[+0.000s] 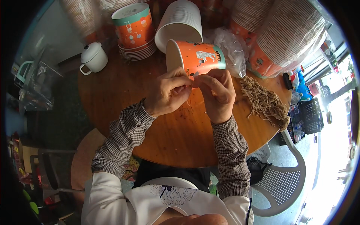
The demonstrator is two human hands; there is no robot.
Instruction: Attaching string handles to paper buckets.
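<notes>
An orange paper bucket (202, 56) with a white rim and teal base lies on its side beyond my hands, its open end to the left. In front of it, my left hand (168, 92) and my right hand (217, 93) meet with closed, pinching fingertips. Between them is a thin cord (189, 102), with a short strand showing below the left fingers. Its exact path is partly hidden by the fingers. To the right of my right hand, a loose bundle of tan cords (264, 99) spreads over the table.
On the round wooden table (180, 146) stand a stack of orange buckets (134, 32), a tipped white stack (182, 22) and a white lidded enamel mug (93, 58). Clear plastic (232, 48) and wrapped bucket stacks (287, 33) crowd the back right. A grey chair (281, 180) is at right.
</notes>
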